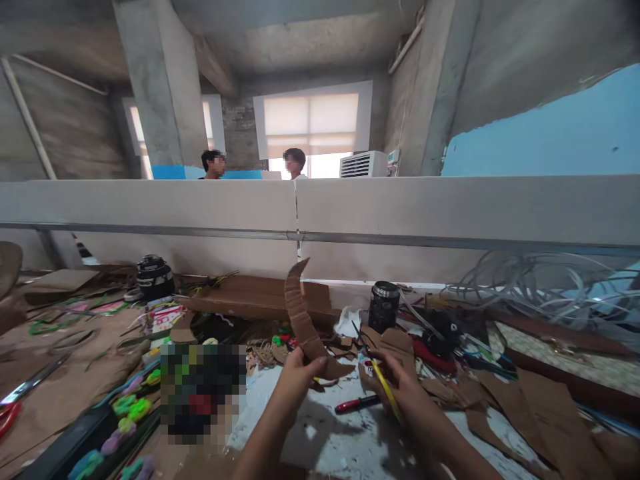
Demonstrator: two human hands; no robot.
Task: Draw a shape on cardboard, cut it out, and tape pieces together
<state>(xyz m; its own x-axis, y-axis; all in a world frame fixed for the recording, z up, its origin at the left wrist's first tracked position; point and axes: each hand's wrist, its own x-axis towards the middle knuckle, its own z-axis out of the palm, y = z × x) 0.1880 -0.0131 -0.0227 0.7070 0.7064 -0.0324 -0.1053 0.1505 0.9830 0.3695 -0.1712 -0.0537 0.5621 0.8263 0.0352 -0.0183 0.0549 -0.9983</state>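
Note:
My left hand [303, 373] pinches the lower end of a curved brown cardboard strip [300, 313], which stands up from my fingers and bends to a narrow tip. A pointed part of the cardboard juts out to the right of my thumb. To the right, my right hand [390, 377] is closed around a pair of scissors [387, 395] with yellow on the handle. Their dark blades point up and away, slightly parted and apart from the strip. Beneath my hands, a red and black marker [357, 404] lies on the white, stained tabletop [320, 440].
Cardboard scraps [545, 413] cover the right side, near a tangle of clear tubing [530, 287]. A dark jar [384, 307] stands behind my right hand. Red-handled scissors [30, 390] lie at far left. A low partition [400, 207] runs across the back, with two people beyond it.

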